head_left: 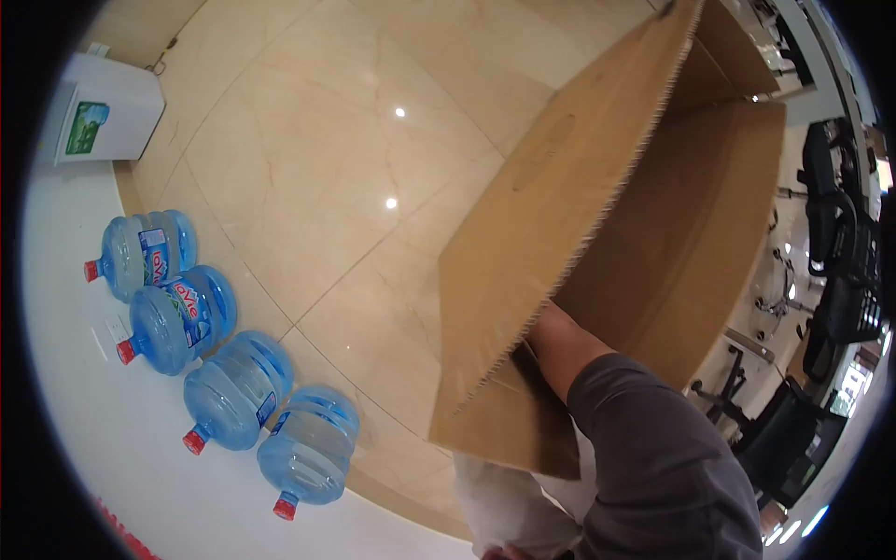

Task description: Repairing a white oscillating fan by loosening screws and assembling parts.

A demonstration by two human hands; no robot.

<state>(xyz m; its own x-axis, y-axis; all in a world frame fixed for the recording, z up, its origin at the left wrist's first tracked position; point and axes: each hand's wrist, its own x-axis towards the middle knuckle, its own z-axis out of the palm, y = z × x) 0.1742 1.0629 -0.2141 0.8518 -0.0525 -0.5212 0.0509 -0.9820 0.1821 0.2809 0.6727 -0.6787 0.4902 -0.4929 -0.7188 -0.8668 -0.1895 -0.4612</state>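
There are four blue-tinted water-cooler bottles [317,467] and four red caps [286,506], one to each bottle. At least three of the bottles show labels [191,308]; how much of a fourth label shows is hard to tell. There is one cardboard box [509,252]. One bare forearm [565,350] shows, with one dark grey sleeve [667,457]. The pale trouser legs [504,499] number two. There is one white boxy appliance [131,112], bearing one green picture panel [87,129]. Of black office chairs [793,448] there are at least two; they overlap, so the exact number cannot be told. Two large bright light reflections [391,203] dot the tiled floor [336,224].
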